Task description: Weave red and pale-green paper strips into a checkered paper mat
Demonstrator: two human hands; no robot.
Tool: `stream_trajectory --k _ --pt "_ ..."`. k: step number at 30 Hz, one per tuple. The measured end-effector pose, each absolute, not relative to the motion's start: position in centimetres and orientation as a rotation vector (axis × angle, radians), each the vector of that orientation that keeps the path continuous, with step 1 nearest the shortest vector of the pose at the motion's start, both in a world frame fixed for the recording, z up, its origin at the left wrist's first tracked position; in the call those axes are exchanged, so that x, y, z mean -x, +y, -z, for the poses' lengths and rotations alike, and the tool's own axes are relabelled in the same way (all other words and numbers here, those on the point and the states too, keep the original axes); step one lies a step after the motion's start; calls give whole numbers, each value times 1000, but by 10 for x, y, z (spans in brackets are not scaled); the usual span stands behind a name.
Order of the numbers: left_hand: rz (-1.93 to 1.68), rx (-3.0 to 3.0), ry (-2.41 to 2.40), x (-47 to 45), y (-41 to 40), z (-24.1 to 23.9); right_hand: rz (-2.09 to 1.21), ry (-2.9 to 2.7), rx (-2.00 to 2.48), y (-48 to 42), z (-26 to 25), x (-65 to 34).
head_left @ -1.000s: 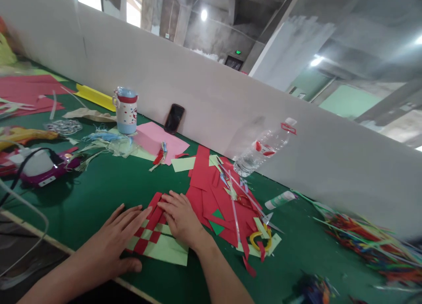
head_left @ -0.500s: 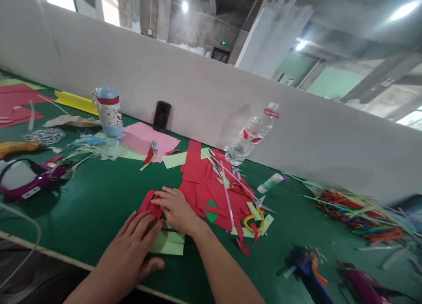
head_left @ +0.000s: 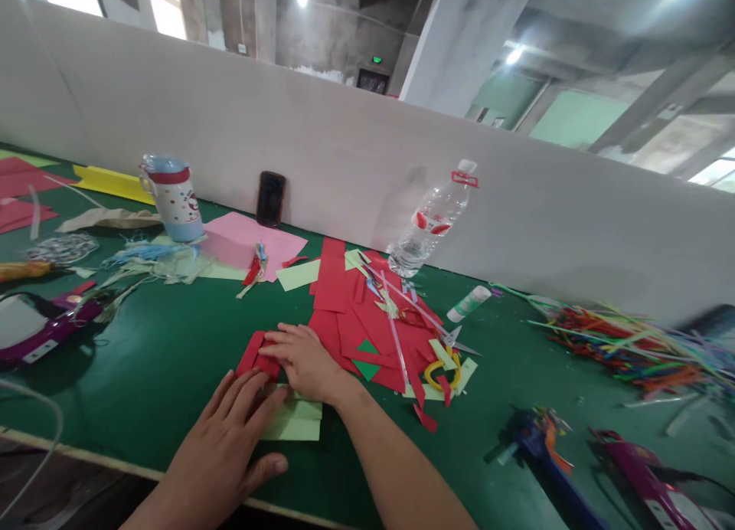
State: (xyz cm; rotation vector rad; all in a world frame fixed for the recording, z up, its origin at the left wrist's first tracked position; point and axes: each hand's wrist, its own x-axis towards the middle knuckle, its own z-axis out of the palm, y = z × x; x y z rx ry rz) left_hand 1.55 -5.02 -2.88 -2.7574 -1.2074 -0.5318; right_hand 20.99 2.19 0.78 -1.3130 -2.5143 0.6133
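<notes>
A folded piece of red paper [head_left: 249,353] lies on the green tabletop in front of me. Its right part is covered by my fingers. My right hand [head_left: 304,365] rests palm down across it with fingers stretched to the left. From the near side, my left hand [head_left: 227,434] lays its extended fingertips on the paper's lower edge, its thumb apart. Under and beside both hands are pale green paper strips [head_left: 298,429], partly hidden. Neither hand closes around anything.
Red paper sheets [head_left: 330,281], scissors [head_left: 453,337] and a glue stick [head_left: 469,303] lie to the right. A water bottle [head_left: 433,224], phone [head_left: 271,199] and patterned cup [head_left: 175,201] stand near the partition. Glue guns [head_left: 51,331] and coloured strips [head_left: 620,346] lie at the sides.
The view has shifted slightly. Both hands stay almost in place on the red paper, with only small finger movement.
</notes>
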Motion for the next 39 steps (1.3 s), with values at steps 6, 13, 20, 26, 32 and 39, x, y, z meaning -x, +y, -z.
stream_trajectory --k 6,13,20,26,32,39 --pt "489 2625 -1071 -1 -59 34 -603 -2482 1292 22 -2 -211" --pt "425 2609 -1005 4 -64 31 -519 -2407 1289 23 0 -211" --pt "422 2628 -1063 3 -65 33 -393 -2546 1325 15 5 -206" --pt "493 2609 -1014 3 -63 28 -454 -2524 1374 17 -7 -210" --pt "550 2588 -1020 22 -68 25 -429 -2451 1354 -18 -34 -228" --pt "490 2654 -1017 39 -77 43 -384 -2646 1319 -94 -9 -230"
